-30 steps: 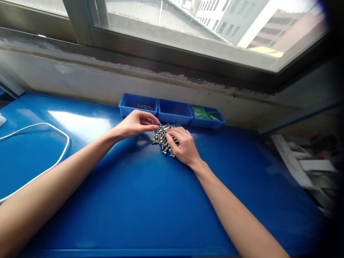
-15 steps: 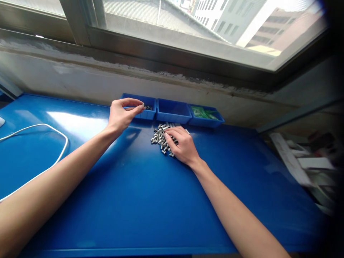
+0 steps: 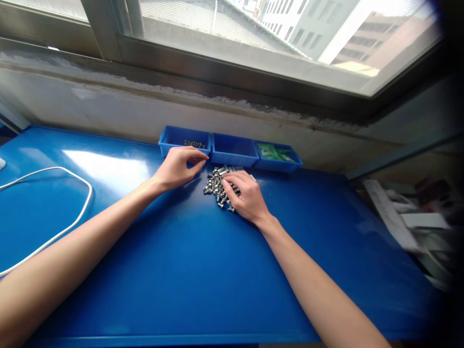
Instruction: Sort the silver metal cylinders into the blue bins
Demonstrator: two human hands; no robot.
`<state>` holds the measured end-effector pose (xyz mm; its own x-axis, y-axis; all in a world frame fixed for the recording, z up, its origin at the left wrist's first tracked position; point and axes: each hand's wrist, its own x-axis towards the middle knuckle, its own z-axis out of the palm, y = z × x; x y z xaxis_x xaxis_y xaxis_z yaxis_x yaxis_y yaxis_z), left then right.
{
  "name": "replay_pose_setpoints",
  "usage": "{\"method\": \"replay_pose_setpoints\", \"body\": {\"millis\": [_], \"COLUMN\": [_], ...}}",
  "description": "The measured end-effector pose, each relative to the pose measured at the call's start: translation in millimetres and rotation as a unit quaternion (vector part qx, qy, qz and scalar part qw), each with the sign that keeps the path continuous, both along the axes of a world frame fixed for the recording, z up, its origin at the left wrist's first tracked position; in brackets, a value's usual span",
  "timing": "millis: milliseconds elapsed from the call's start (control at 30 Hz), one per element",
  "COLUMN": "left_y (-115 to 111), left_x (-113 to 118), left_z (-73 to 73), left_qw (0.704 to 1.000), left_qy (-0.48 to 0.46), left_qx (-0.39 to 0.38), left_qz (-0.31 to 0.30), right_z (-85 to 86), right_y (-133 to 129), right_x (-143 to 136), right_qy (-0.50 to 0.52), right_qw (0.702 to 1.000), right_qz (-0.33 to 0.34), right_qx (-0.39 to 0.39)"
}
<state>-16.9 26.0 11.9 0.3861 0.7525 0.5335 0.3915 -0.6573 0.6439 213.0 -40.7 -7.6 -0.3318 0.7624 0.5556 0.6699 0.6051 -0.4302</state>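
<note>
A pile of small silver metal screws (image 3: 216, 184) lies on the blue table (image 3: 188, 261), just in front of three blue bins. My right hand (image 3: 244, 194) rests on the pile's right side, fingers spread over the screws. My left hand (image 3: 179, 166) hovers just left of the pile, fingers loosely curled and apart, with nothing visible in it. The left bin (image 3: 170, 137) holds a few small screws. The middle bin (image 3: 234, 150) looks bare inside. The right bin (image 3: 286, 164) holds green packets.
A white cable (image 3: 54, 203) loops across the table's left side. A wall and window sill run behind the bins. White papers or boxes (image 3: 409, 217) lie off the table's right edge.
My left hand went from the pile up to the left bin, then came back down beside the pile. My right hand stayed on the screws.
</note>
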Motion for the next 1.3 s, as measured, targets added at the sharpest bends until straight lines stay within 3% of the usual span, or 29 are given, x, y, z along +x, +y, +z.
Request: {"method": "replay_pose_setpoints", "body": {"millis": [67,200,400,800,1000,1133,1233,1300], "left_y": [0.8,-0.1,-0.3,-4.1,-1.7,-5.4,-6.8,-6.2], "left_x": [0.3,-0.3,-1.2,-2.5,-1.4,2.5,4.5,4.7], "left_z": [-7.8,-16.7,-14.0,-8.5,-10.5,-4.0,3.5,7.2], "left_qw": [0.993,0.968,0.954,0.971,0.979,0.995,0.973,0.957], "left_qy": [0.092,0.222,0.268,0.194,0.169,0.039,-0.068,-0.115], "left_qx": [0.058,0.086,0.091,0.066,0.055,-0.054,-0.193,-0.242], "left_qz": [-0.045,-0.083,-0.101,-0.122,-0.099,-0.079,-0.106,-0.115], "right_z": [-0.3,0.2,1.6,-0.1,1.3,1.7,1.3,0.8], "right_y": [0.2,-0.1,-0.5,-0.1,-0.4,-0.7,-0.7,-0.5], "right_x": [0.3,0.2,-0.5,0.2,-0.4,-0.8,-0.5,-0.1], "right_qy": [-0.002,-0.007,-0.006,-0.007,-0.006,-0.004,-0.004,-0.005], "right_qw": [1.000,1.000,1.000,1.000,1.000,1.000,1.000,1.000], "right_qz": [0.000,-0.001,-0.001,0.000,-0.002,-0.001,-0.002,-0.003], "right_qx": [-0.002,-0.001,-0.001,-0.005,-0.004,-0.004,-0.007,-0.008]}}
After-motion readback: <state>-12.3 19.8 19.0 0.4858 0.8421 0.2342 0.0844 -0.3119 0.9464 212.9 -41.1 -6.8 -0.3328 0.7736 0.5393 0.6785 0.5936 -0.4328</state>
